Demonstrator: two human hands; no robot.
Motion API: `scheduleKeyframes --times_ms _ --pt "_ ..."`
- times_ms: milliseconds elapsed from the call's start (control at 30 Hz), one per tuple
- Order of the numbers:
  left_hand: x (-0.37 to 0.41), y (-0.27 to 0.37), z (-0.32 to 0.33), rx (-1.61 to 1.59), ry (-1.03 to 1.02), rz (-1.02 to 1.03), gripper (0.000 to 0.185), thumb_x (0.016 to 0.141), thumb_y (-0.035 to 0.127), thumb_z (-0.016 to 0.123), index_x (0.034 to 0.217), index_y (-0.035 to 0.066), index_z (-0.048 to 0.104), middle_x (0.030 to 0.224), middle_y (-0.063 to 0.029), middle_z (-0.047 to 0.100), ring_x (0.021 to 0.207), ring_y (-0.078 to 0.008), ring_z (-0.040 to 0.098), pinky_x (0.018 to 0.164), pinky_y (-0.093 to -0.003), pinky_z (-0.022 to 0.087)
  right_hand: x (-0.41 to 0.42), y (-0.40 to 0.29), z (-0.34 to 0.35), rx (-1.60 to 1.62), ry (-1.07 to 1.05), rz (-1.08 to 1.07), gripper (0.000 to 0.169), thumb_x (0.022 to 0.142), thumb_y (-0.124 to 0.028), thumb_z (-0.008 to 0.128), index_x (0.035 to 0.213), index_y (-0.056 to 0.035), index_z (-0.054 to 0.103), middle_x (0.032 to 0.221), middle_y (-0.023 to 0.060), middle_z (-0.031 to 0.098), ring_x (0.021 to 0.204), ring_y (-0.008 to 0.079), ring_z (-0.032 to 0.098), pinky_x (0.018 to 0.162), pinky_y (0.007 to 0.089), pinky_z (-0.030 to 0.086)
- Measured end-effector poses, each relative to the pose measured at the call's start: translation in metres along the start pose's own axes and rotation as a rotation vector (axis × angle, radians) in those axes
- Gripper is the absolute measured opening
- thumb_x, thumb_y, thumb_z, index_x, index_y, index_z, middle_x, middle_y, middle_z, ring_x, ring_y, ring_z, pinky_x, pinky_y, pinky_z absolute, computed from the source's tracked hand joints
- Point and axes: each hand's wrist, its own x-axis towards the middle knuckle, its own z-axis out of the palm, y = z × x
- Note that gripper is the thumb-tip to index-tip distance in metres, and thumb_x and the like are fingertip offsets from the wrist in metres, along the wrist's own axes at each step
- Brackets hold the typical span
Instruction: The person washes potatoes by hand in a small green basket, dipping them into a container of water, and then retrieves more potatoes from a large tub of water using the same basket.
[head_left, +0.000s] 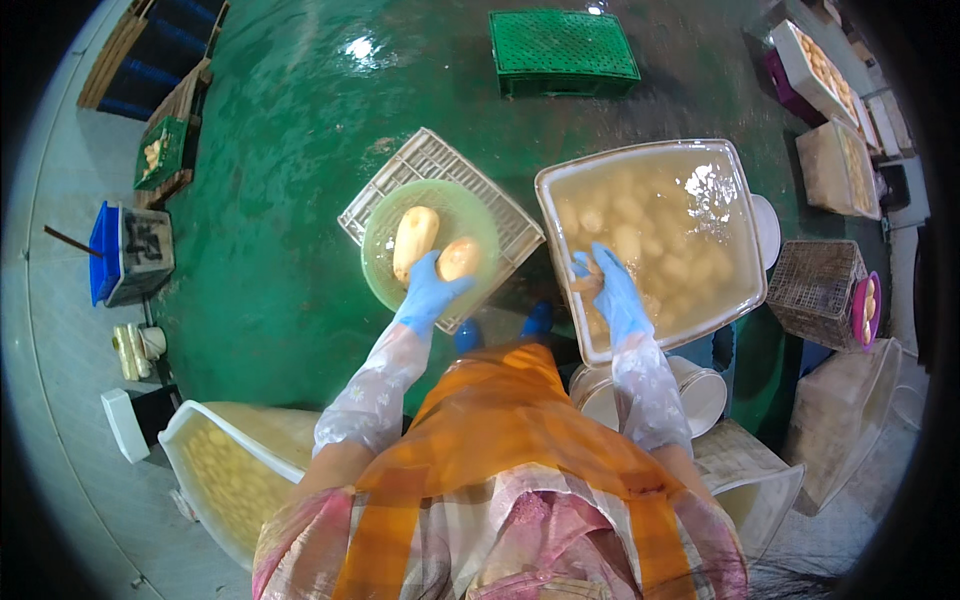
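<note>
My left hand, in a blue glove, reaches into a round pale-green plastic basket. Its thumb and fingers are around a pale root segment, which looks like lotus root and is slightly blurred. A longer root segment lies beside it in the basket. Over the near left part of a white-rimmed tub is my right hand, also gloved in blue. Something small and brownish shows among its fingers, too blurred to name. Cloudy water in the tub covers many pale root segments.
The basket rests on a grey plastic crate. A green crate is upside down ahead on the wet green floor. White buckets stand beside my right leg. Behind my left arm is a large tub of roots. More crates line the right side.
</note>
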Motion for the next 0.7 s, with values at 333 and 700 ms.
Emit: scheduleKeyframes --times_ms 333,700 --pt "-0.085 0.081 -0.063 0.189 -0.305 0.365 0.092 0.075 0.039 0.085 0.148 -0.001 0.045 0.137 -0.0258 0.055 0.13 -0.0393 0.052 0.111 -0.044 0.043 -0.069 0.06 0.145 -0.342 -0.438 -0.01 0.053 0.094 -0.025 0.074 0.14 -0.0037 0.057 0.128 0.0076 0.064 0.118 0.0163 0.058 0.101 0.0295 0.048" --pt "0.076 -0.056 -0.078 0.084 -0.047 0.223 0.063 0.089 0.029 0.075 0.134 -0.008 0.052 0.118 -0.0206 0.066 0.102 -0.026 0.066 0.084 -0.0374 0.056 -0.147 0.188 -0.123 0.35 0.393 -0.215 0.038 0.104 -0.034 0.054 0.127 -0.0047 0.062 0.096 0.009 0.069 0.069 0.0155 0.065 0.054 0.028 0.055"
